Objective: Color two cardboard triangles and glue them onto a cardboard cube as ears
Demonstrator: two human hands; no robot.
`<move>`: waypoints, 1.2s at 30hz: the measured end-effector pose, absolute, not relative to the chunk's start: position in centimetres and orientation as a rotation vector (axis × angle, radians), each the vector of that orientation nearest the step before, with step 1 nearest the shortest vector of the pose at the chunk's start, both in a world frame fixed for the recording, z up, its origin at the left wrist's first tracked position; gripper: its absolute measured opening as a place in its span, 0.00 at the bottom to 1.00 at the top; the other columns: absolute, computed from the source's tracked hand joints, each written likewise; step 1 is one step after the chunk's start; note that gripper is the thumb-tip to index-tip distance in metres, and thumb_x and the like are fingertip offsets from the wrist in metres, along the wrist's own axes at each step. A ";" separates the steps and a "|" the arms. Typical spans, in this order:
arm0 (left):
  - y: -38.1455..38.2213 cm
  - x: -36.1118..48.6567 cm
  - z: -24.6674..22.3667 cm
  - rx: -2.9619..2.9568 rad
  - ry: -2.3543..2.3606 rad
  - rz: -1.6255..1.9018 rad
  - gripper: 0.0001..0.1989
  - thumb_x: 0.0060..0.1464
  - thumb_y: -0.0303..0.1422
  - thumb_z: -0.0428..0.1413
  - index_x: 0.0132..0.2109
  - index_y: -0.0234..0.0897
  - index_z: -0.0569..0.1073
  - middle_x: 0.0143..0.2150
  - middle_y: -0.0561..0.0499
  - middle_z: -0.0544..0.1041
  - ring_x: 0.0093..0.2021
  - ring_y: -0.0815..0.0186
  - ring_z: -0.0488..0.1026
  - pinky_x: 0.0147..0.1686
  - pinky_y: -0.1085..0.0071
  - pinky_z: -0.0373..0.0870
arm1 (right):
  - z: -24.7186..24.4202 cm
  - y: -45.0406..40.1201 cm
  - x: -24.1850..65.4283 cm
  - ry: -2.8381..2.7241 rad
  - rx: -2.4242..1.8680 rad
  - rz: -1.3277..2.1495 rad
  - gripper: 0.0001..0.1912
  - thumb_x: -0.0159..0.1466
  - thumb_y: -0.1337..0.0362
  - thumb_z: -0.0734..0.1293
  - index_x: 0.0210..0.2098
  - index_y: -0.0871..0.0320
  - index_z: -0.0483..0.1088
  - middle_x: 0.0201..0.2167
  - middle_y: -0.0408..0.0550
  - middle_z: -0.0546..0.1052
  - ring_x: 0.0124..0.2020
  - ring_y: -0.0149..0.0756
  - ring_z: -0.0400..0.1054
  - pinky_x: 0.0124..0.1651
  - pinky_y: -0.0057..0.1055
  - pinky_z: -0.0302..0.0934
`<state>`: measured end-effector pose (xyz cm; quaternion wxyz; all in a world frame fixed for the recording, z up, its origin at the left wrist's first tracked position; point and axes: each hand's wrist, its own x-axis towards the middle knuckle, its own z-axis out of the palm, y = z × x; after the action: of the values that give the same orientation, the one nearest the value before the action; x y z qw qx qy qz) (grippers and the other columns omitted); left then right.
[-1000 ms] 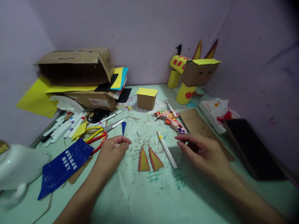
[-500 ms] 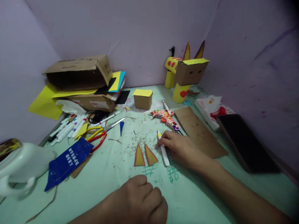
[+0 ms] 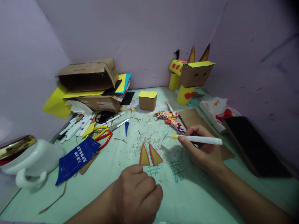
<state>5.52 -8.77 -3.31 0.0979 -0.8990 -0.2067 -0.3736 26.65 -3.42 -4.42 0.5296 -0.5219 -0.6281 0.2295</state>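
My right hand (image 3: 203, 149) grips a white felt-tip marker (image 3: 203, 139) with a yellow collar, raised above the table. The marker lies nearly level, its bare tip toward the left. My left hand (image 3: 140, 193) is closed in a fist at the near edge of view, back of the hand up; whatever it may hold is hidden. Just beyond that fist, two pointed cardboard ears (image 3: 144, 155), yellow with red borders, lie flat side by side. Bits of debris are scattered behind them.
A small box (image 3: 147, 102) with a yellow top stands behind. A cardboard animal (image 3: 195, 76) is at back right, a dark tablet-like slab (image 3: 254, 146) at right. Scissors (image 3: 119, 124), markers (image 3: 74, 129), a blue packet (image 3: 78, 158) and a white mug (image 3: 42, 161) occupy the left.
The marker has been lifted off the table in my right hand and turned from upright-pointing to nearly level. My left fist stays closed; the view has shifted slightly.
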 end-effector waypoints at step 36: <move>-7.6 4.3 -2.9 -2.708 -0.723 -1.007 0.16 0.58 0.22 0.41 0.28 0.36 0.68 0.19 0.54 0.66 0.19 0.70 0.63 0.25 0.70 0.63 | -3.5 -2.7 24.8 -0.803 -0.977 1.635 0.12 0.48 0.57 0.70 0.25 0.59 0.71 0.18 0.45 0.74 0.16 0.29 0.64 0.20 0.25 0.59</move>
<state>4.33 -7.57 -2.89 0.0814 -0.9063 -0.2418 -0.3370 24.77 -2.67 -3.47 0.5118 -0.4059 -0.3339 0.6796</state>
